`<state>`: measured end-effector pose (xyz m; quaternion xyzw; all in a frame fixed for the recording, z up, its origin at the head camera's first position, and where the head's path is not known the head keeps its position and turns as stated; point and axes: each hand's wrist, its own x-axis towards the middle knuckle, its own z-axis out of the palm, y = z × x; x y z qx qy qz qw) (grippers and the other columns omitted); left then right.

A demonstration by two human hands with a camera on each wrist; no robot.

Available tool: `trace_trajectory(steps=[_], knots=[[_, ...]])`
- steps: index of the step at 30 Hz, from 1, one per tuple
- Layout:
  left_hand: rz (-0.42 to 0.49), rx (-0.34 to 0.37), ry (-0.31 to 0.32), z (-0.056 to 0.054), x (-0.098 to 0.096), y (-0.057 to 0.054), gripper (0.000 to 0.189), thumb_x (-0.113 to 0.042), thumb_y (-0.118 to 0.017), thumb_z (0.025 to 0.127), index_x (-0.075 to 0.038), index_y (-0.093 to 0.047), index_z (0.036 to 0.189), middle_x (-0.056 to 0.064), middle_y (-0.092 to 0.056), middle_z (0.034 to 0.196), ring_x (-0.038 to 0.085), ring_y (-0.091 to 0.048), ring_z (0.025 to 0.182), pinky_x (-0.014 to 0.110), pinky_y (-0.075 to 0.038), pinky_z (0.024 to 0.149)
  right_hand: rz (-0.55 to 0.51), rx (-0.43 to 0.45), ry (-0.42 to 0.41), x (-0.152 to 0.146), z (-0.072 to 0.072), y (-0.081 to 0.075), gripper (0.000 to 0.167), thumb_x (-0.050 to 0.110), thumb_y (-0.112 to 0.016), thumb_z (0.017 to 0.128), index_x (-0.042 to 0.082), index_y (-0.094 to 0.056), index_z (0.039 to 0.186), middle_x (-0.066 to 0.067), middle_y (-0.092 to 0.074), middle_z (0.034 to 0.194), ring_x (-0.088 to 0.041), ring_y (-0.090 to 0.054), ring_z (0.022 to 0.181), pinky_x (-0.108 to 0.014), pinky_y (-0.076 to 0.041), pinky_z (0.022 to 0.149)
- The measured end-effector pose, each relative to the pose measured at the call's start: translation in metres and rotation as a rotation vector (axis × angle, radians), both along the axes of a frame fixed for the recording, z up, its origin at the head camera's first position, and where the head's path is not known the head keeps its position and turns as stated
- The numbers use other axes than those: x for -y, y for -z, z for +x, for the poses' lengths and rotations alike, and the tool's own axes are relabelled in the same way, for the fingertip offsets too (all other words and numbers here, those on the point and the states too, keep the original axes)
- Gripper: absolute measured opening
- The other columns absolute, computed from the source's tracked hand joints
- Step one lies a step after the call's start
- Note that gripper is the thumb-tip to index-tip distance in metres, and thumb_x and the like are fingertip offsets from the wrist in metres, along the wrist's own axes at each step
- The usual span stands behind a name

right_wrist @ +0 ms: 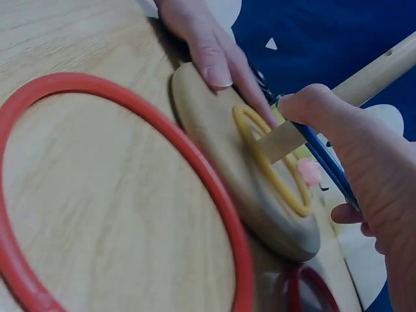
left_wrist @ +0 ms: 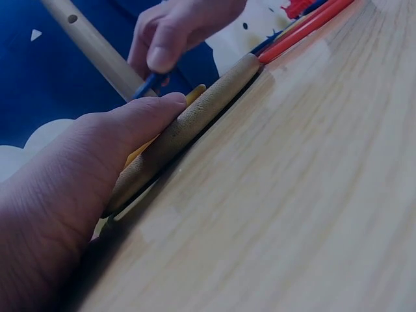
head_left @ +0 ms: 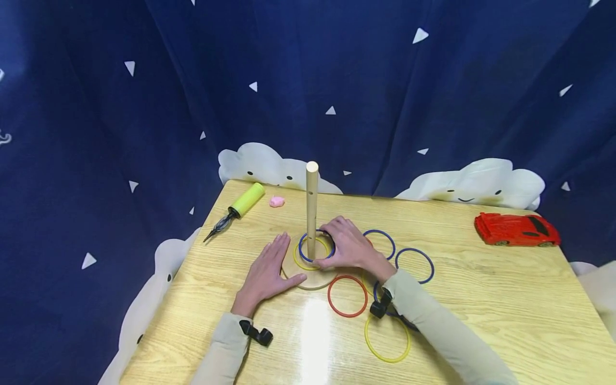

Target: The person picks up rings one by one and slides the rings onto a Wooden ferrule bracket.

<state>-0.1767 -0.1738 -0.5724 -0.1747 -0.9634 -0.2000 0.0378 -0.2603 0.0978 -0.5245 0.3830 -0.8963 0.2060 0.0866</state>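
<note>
A round wooden base [head_left: 313,279] with an upright wooden peg [head_left: 312,203] stands near the middle of the table. One yellow ring [right_wrist: 286,185] lies flat on the base around the peg. My right hand [head_left: 348,245] pinches a blue ring [right_wrist: 325,160], which encircles the peg a little above the yellow one. The left hand [head_left: 267,272] rests against the base's left side with straight fingers; in the left wrist view its thumb [left_wrist: 140,120] lies on the base's rim.
Right of the base lie a red ring [head_left: 329,297], a yellow ring [head_left: 409,347], a blue ring [head_left: 433,272] and several others, partly under the right arm. A yellow-green hand pump [head_left: 247,199] and a pink lump [head_left: 276,201] sit back left. At the right is a red toy car [head_left: 517,230].
</note>
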Motion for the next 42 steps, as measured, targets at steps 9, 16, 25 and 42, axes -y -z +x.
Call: trace_trajectory(steps=[9,16,25,42], knots=[[0.006,0.003,0.006,0.000,-0.001,0.000,0.117,-0.085,-0.054,0.086,-0.010,-0.019,0.168,0.005,-0.017,0.175,0.021,-0.013,0.162,0.040,-0.015,0.131,0.056,-0.020,0.027,-0.004,0.003,0.017,0.091,0.079,-0.074,0.070,0.009,-0.067,0.128,-0.008,-0.066,0.119,-0.028,-0.052,0.120,-0.047,-0.045,0.104],[0.004,0.005,-0.006,0.001,0.000,0.001,0.117,-0.086,-0.054,0.086,-0.011,-0.018,0.168,0.003,-0.016,0.175,0.018,-0.011,0.162,0.041,-0.016,0.131,0.036,-0.008,0.046,-0.012,0.007,0.015,0.093,0.077,-0.073,0.075,0.007,-0.065,0.136,-0.008,-0.064,0.129,-0.029,-0.051,0.127,-0.049,-0.043,0.107],[0.005,0.021,-0.007,0.000,0.000,0.001,0.118,-0.087,-0.053,0.085,-0.012,-0.017,0.168,0.002,-0.014,0.175,0.017,-0.008,0.162,0.041,-0.014,0.131,-0.073,0.020,0.122,-0.048,0.018,0.004,0.091,0.066,-0.078,0.080,0.005,-0.058,0.145,-0.011,-0.059,0.144,-0.031,-0.051,0.135,-0.056,-0.043,0.110],[0.021,0.005,0.000,0.002,-0.002,0.003,0.119,-0.086,-0.055,0.085,-0.010,-0.018,0.168,0.004,-0.015,0.175,0.020,-0.011,0.162,0.044,-0.016,0.131,-0.212,0.055,0.396,-0.160,0.075,0.022,0.088,0.044,-0.085,0.083,-0.003,-0.051,0.149,-0.023,-0.049,0.153,-0.046,-0.042,0.140,-0.069,-0.033,0.109]])
